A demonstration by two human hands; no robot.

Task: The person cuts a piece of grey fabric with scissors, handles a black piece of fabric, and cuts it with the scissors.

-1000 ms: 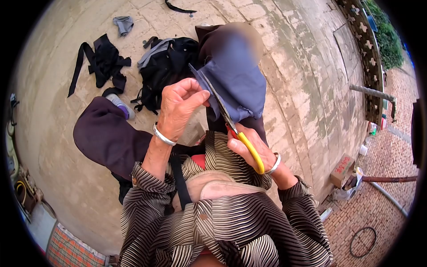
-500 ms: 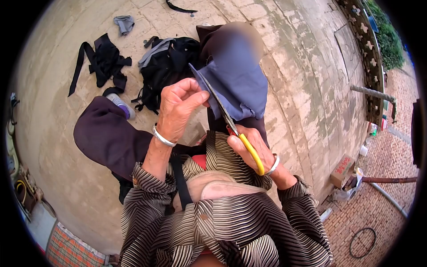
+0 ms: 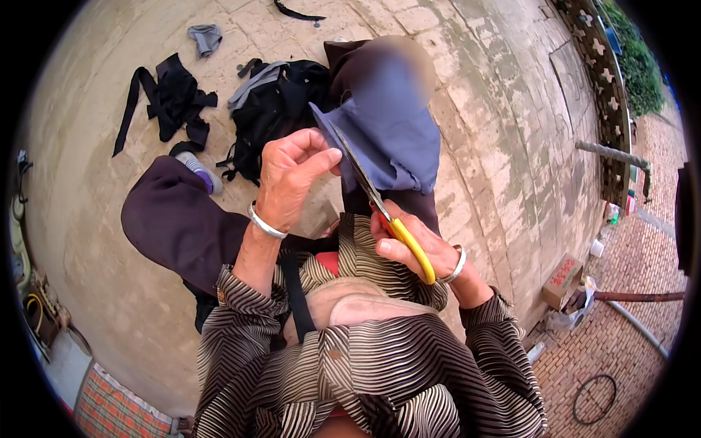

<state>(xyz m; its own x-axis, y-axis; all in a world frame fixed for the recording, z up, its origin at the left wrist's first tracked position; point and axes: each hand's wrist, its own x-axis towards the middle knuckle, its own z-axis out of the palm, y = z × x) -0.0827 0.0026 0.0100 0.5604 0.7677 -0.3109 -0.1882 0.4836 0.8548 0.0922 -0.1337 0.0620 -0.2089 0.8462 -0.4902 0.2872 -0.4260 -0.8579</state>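
Note:
Blue-grey cloth [image 3: 398, 142] lies draped over my knee, with its upper part blurred. My left hand [image 3: 296, 168] pinches the cloth's left edge between thumb and fingers. A pair of scissors with yellow and red handles [image 3: 410, 248] is in my right hand [image 3: 416, 237]. The long dark blades point up and left along the cloth's edge, close by my left fingertips. Whether the blades are fully closed on the cloth I cannot tell.
On the concrete floor lie a heap of black and grey cloth [image 3: 281, 102], black scraps [image 3: 175, 98] and a small grey piece [image 3: 206, 39]. At the right are a metal pipe [image 3: 612, 152], a cardboard box [image 3: 562, 281] and a black ring [image 3: 595, 399]. Plaid fabric [image 3: 117, 405] shows lower left.
My right hand has shifted slightly and its thumb sits a little lower on the scissors. The blades look a bit closer together. My left hand has barely moved.

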